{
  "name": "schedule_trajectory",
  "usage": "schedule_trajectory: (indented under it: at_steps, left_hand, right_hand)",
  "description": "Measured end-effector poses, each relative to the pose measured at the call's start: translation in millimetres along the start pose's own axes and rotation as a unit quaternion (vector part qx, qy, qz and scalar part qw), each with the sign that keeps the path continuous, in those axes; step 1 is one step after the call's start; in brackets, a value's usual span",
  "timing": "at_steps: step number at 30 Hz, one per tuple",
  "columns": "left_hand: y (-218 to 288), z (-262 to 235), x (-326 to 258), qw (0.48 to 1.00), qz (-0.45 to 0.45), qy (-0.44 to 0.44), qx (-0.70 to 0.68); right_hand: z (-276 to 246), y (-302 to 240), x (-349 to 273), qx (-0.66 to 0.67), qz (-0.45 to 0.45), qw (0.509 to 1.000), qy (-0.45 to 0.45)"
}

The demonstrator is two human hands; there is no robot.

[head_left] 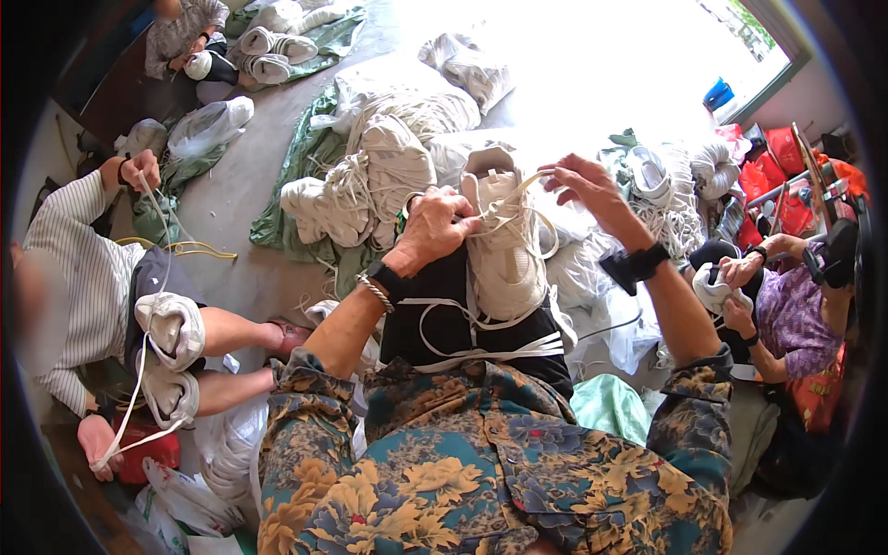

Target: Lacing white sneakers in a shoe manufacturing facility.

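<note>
A cream-white sneaker (507,277) lies across my dark-trousered lap, its opening pointing away from me and its toe toward me. My left hand (433,228) is closed at the shoe's left edge, with thumb and fingers against the upper beside the eyelets. Raised to the right of the shoe, my right hand (587,188) pinches a flat off-white shoelace (529,185) that runs back to the eyelets. Part of the lace loops down the shoe's right side. More loose white laces (490,352) are draped over my thighs below the toe.
Ahead, a pile of white shoes (393,157) and laces lies on green sacking (277,217). More shoes (647,176) sit at the right. One co-worker in stripes (83,231) pulls laces at the left; another in purple (795,314) holds a shoe. A third person sits far left.
</note>
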State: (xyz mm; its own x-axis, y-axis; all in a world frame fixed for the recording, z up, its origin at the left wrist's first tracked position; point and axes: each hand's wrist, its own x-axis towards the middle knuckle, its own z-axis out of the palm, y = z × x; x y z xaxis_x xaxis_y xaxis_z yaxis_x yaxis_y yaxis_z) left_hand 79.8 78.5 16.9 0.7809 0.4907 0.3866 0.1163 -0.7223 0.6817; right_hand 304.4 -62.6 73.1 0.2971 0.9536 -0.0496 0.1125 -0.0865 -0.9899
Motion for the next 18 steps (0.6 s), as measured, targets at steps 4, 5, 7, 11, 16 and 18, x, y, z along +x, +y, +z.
schedule_trajectory:
  at_steps: [4, 5, 7, 11, 16, 18]
  left_hand:
    - [4.7, 0.3, -2.9, 0.989, 0.046, -0.054, 0.129]
    - [4.2, -1.5, -3.7, 0.989, 0.047, -0.056, 0.13]
    - [2.0, -7.5, -5.9, 0.98, 0.086, -0.039, 0.176]
    - [-23.3, -37.5, -24.3, 0.981, 0.038, -0.038, 0.189]
    - [-99.4, -94.5, -79.3, 0.964, -0.162, 0.016, 0.211]
    - [-132.5, -108.7, -100.7, 0.944, -0.262, 0.031, 0.197]
  right_hand:
    - [36.3, 2.1, -6.5, 0.339, 0.12, 0.933, 0.024]
    - [25.2, 11.4, -3.4, 0.341, 0.119, 0.932, 0.025]
    - [-21.6, 38.6, 2.2, 0.337, -0.025, 0.932, -0.128]
    - [-163.2, 36.9, -33.5, 0.339, -0.019, 0.931, 0.132]
    - [-326.8, 14.2, -125.6, 0.497, -0.07, 0.813, 0.296]
    - [-370.3, 7.3, -156.0, 0.463, -0.084, 0.824, 0.317]
